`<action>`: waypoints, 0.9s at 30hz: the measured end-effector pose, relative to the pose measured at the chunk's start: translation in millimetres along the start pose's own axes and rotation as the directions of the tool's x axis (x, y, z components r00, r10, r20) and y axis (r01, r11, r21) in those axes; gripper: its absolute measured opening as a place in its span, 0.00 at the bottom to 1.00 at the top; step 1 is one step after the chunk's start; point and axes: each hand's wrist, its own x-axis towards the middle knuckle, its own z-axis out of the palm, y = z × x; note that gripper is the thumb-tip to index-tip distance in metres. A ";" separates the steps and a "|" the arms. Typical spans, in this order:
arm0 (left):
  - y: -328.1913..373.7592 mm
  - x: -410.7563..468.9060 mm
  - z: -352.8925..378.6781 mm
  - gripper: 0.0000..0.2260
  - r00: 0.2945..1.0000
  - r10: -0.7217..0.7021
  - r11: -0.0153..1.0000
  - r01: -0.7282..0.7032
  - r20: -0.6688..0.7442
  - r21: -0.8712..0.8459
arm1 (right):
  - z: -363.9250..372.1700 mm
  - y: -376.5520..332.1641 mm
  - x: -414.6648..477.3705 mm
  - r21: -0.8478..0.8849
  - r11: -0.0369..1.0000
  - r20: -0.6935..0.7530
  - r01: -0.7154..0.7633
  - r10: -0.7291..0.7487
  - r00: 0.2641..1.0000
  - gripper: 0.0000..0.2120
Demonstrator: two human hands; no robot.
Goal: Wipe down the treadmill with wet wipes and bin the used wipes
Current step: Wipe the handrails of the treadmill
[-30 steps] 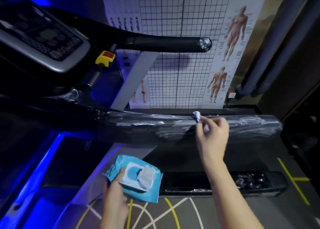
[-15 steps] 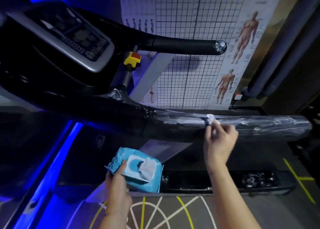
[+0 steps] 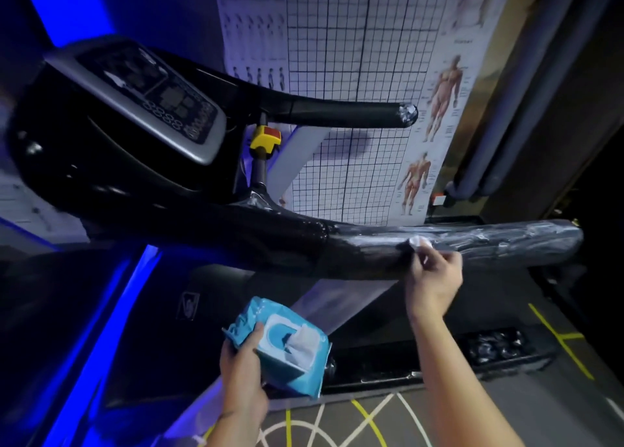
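wiping is the step in hand, as i judge it. the right hand (image 3: 434, 278) pinches a small crumpled white wet wipe (image 3: 418, 242) at the fingertips and presses it on top of the near black handrail wrapped in clear plastic film (image 3: 506, 240), about midway along the wrapped stretch. bunching the wipe this way puts the pressure on a small patch, which suits rubbing along a round bar.

the left hand (image 3: 241, 372) grips a light blue soft pack of wet wipes (image 3: 287, 348) from below, thumb on its upper face. it is held low and well apart from the rail, probably so a new sheet is ready to hand. the pack's flap is open and a white fresh wipe (image 3: 299, 343) stands out of the opening.

beyond the near rail runs the far black handrail with a shiny end cap (image 3: 337, 114). to the left sits the grey-framed black console (image 3: 152, 102), with a yellow stop knob with a red top (image 3: 265, 139) beside it. no bin is in view, so where the used wipe will go cannot be told.

as for writing, the pack shows no print i can read, and the console's buttons and display are blurred. the white grid wall chart (image 3: 354, 58) carries muscle figures with captions too small to make out. a pale emblem (image 3: 189, 306) marks the dark treadmill side panel, unreadable.
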 end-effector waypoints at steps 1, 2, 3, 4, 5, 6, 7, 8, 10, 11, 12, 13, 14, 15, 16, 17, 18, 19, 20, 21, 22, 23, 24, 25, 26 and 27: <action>3.5 -0.1 -0.8 0.18 1.000 -0.007 1.000 0.007 0.001 -0.003 | 2.6 -7.9 -5.4 -0.020 1.000 0.001 0.006 -0.006 1.000 0.07; 6.2 0.4 -1.1 0.18 1.000 -0.017 1.000 0.017 0.001 -0.007 | 8.8 -19.0 -16.1 -0.038 0.998 0.017 0.057 -0.056 0.998 0.07; 8.8 0.5 -1.5 0.18 1.000 -0.028 1.000 0.028 0.003 -0.005 | 16.9 -30.8 -30.4 -0.052 0.989 0.048 0.141 -0.139 0.989 0.08; 11.0 0.0 -2.2 0.18 0.999 -0.036 0.999 0.036 0.007 0.001 | 26.1 -43.0 -45.2 -0.044 0.971 0.084 0.236 -0.232 0.969 0.08; 13.0 -0.8 -3.5 0.18 0.999 -0.041 0.999 0.041 0.016 0.006 | 35.3 -54.7 -57.2 -0.005 0.950 0.120 0.312 -0.309 0.943 0.08; 14.5 -1.3 -5.2 0.18 0.999 -0.044 0.999 0.043 0.021 0.014 | 43.0 -67.8 -66.2 0.048 0.932 0.141 0.360 -0.363 0.921 0.07; 16.5 -1.9 -7.1 0.17 0.999 -0.043 0.999 0.043 0.025 0.024 | 50.1 -79.1 -71.9 0.093 0.915 0.148 0.393 -0.403 0.903 0.05; 18.4 -2.2 -9.3 0.16 0.999 -0.045 0.998 0.044 0.023 0.034 | 56.5 -88.9 -76.1 0.121 0.898 0.156 0.422 -0.437 0.886 0.02; 23.1 -1.1 -13.7 0.16 0.998 -0.053 0.998 0.052 0.014 0.039 | 69.8 -102.7 -81.4 0.121 0.862 0.203 0.493 -0.508 0.837 0.04; 25.6 -0.6 -16.3 0.16 0.998 -0.058 0.998 0.057 0.011 0.038 | 76.6 -106.3 -83.3 0.096 0.839 0.234 0.536 -0.543 0.807 0.06; 27.9 0.1 -18.7 0.17 0.998 -0.059 0.998 0.059 0.009 0.038 | 83.4 -107.6 -83.9 0.058 0.817 0.255 0.573 -0.567 0.783 0.08; 31.1 0.2 -20.7 0.17 0.998 -0.061 0.997 0.061 0.007 0.037 | 88.7 -106.4 -82.0 0.016 0.798 0.257 0.602 -0.585 0.769 0.09; 34.1 0.7 -22.3 0.18 0.998 -0.065 0.997 0.065 0.008 0.035 | 92.1 -102.8 -76.3 -0.032 0.791 0.235 0.610 -0.588 0.774 0.12; 37.9 1.8 -23.8 0.18 0.998 -0.068 0.997 0.068 0.017 0.031 | 92.3 -97.4 -68.1 -0.080 0.805 0.200 0.588 -0.565 0.800 0.15; 40.8 3.9 -25.5 0.18 0.997 -0.071 0.997 0.070 0.028 0.029 | 89.3 -90.1 -57.9 -0.118 0.839 0.172 0.531 -0.510 0.843 0.18; 43.4 5.5 -28.1 0.18 0.997 -0.071 0.997 0.070 0.041 0.028 | 83.8 -83.1 -46.9 -0.146 0.879 0.159 0.454 -0.432 0.888 0.20; 44.8 7.6 -30.6 0.17 0.996 -0.072 0.997 0.071 0.055 0.025 | 77.3 -74.3 -34.1 -0.183 0.906 0.159 0.381 -0.355 0.921 0.20; 46.3 8.8 -32.5 0.16 0.995 -0.069 0.997 0.067 0.070 0.028 | 69.6 -67.9 -22.0 -0.219 0.927 0.163 0.306 -0.275 0.948 0.20; 46.4 11.0 -34.1 0.15 0.995 -0.060 0.998 0.058 0.078 0.035 | 63.5 -63.7 -11.5 -0.269 0.933 0.160 0.241 -0.203 0.966 0.19; 46.7 12.8 -35.1 0.15 0.995 -0.047 0.998 0.044 0.083 0.041 | 58.7 -65.2 -4.8 -0.320 0.928 0.146 0.192 -0.152 0.978 0.18; 46.7 14.3 -35.6 0.15 0.996 -0.040 0.998 0.037 0.080 0.041 | 57.5 -69.3 -1.5 -0.336 0.925 0.125 0.175 -0.141 0.982 0.17; 47.1 15.4 -36.0 0.16 0.996 -0.038 0.999 0.035 0.081 0.041 | 58.2 -77.5 -4.7 -0.313 0.932 0.111 0.182 -0.155 0.982 0.15; 46.7 17.0 -35.7 0.16 0.996 -0.038 0.999 0.035 0.079 0.039 | 61.8 -87.4 -12.2 -0.260 0.940 0.112 0.219 -0.196 0.974 0.13; 46.0 18.7 -35.0 0.16 0.996 -0.038 0.999 0.035 0.079 0.041 | 66.8 -98.7 -24.3 -0.193 0.939 0.147 0.284 -0.259 0.955 0.10; 44.7 19.6 -33.6 0.16 0.997 -0.038 0.998 0.034 0.074 0.043 | 73.7 -107.5 -37.9 -0.111 0.926 0.206 0.362 -0.335 0.919 0.06; 42.5 21.5 -33.0 0.16 0.996 -0.040 0.998 0.036 0.077 0.050 | 78.8 -114.9 -51.9 -0.049 0.899 0.276 0.435 -0.407 0.871 0.02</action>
